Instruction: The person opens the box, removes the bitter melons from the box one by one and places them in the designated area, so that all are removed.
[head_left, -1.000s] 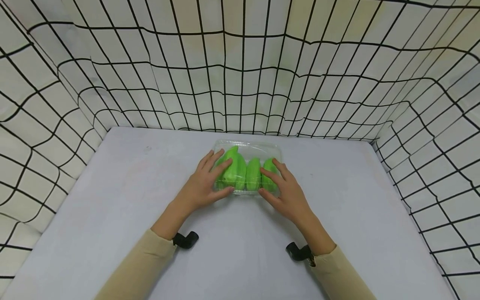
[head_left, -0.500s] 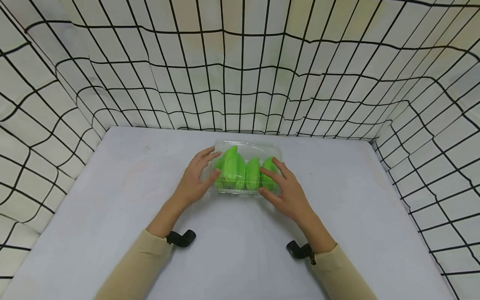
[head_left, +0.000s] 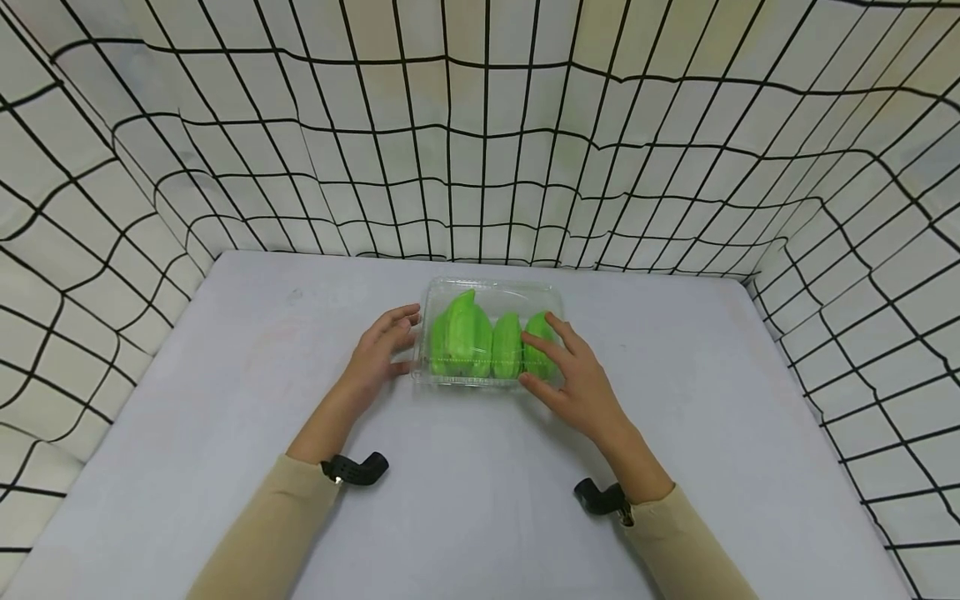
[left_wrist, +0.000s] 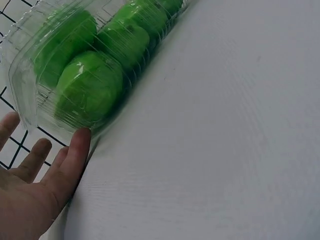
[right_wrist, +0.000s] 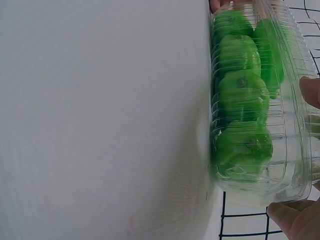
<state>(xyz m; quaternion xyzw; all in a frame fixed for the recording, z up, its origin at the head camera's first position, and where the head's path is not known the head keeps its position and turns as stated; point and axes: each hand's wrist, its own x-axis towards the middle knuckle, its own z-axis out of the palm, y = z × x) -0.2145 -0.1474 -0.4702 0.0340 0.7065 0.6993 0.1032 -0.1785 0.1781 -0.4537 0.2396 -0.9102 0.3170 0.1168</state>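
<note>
A clear plastic clamshell box (head_left: 517, 293) stands on the white table, its lid down. Inside lie several bright green, lengthwise-ridged, fruit-like pieces (head_left: 461, 333), rounded at the near end. My left hand (head_left: 367, 358) is beside the box's left end. In the left wrist view its fingers (left_wrist: 79, 150) are extended, one tip right at the box's lower corner. My right hand (head_left: 581, 383) spreads over the right end of the lid, fingers apart and lightly bent. In the right wrist view a fingertip (right_wrist: 311, 92) overlaps the lid's rim, while other fingers lie by the end wall.
White cloth covers the table (head_left: 480, 500). A black wire grid (head_left: 487, 167) with white sheeting behind it rises along the back and both sides. The box stands close to the back grid. Each wrist carries a black camera mount (head_left: 360, 469).
My left hand has drawn back leftward from the top of the lid to the box's left end. The right hand and the box have stayed nearly in place.
</note>
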